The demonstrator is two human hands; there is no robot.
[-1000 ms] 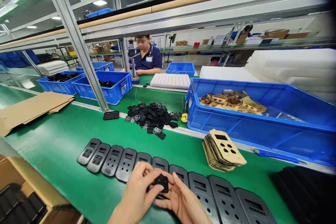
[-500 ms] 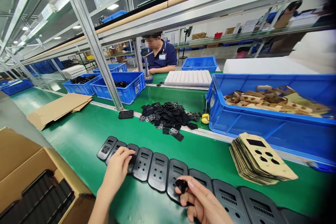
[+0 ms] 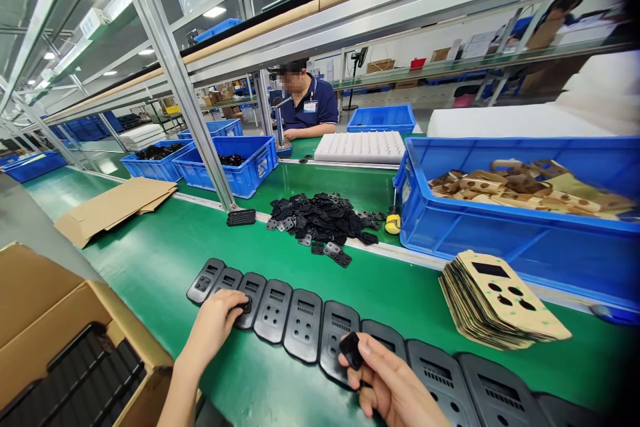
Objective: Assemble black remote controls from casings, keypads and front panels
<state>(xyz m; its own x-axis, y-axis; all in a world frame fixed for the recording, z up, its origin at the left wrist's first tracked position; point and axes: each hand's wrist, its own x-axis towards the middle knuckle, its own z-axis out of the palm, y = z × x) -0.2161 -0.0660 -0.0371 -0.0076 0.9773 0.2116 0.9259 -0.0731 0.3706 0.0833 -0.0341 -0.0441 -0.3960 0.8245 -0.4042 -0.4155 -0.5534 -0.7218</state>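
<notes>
A row of several black plastic housings (image 3: 303, 325) lies overlapping along the near edge of the green belt (image 3: 150, 260). My left hand (image 3: 215, 323) reaches to the left part of the row, fingers curled and pressing on the third housing (image 3: 251, 298). My right hand (image 3: 387, 383) hovers over the middle of the row, pinching a small black keypad piece (image 3: 351, 349) between thumb and fingers. A heap of the same small black pieces (image 3: 323, 217) lies farther back on the belt.
A stack of brown die-cut cards (image 3: 500, 303) lies to the right. Behind it stands a blue crate (image 3: 500, 233) of brown scraps. An open cardboard box (image 3: 60, 347) with black trays is at near left, flat cardboard (image 3: 115, 203) beyond. A seated person (image 3: 305, 107) works opposite, behind the metal post (image 3: 185, 93).
My hands, together on the small black piece a second ago, have parted: the left reached to the left housings and now presses one, while the right kept the piece.
</notes>
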